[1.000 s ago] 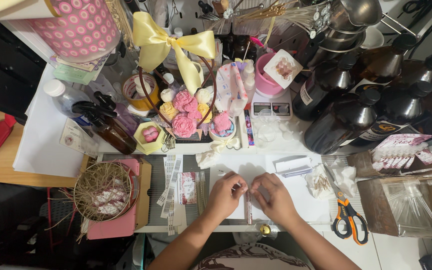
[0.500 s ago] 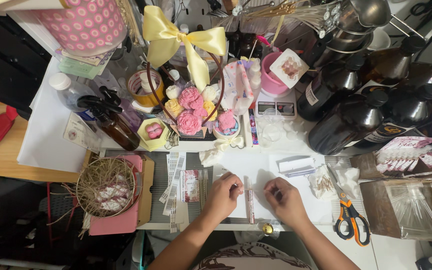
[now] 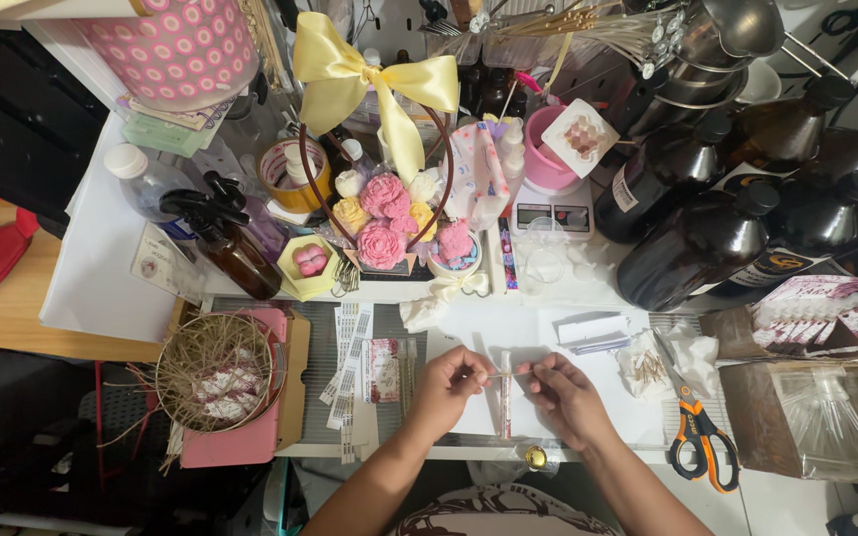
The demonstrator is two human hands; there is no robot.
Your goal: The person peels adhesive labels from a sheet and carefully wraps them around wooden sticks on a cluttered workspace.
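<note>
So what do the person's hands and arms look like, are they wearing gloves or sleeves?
No gloves and no sleeves. The left hand and right hand are bare, and both forearms are bare as far as the picture shows. I can't see any rings, a watch or bracelets on them. The nails look short and plain.

Bright, even overhead light, soft shadows; edges bend slightly (wide lens); left side seems dim.

Head camera, straight down, close overhead
</note>
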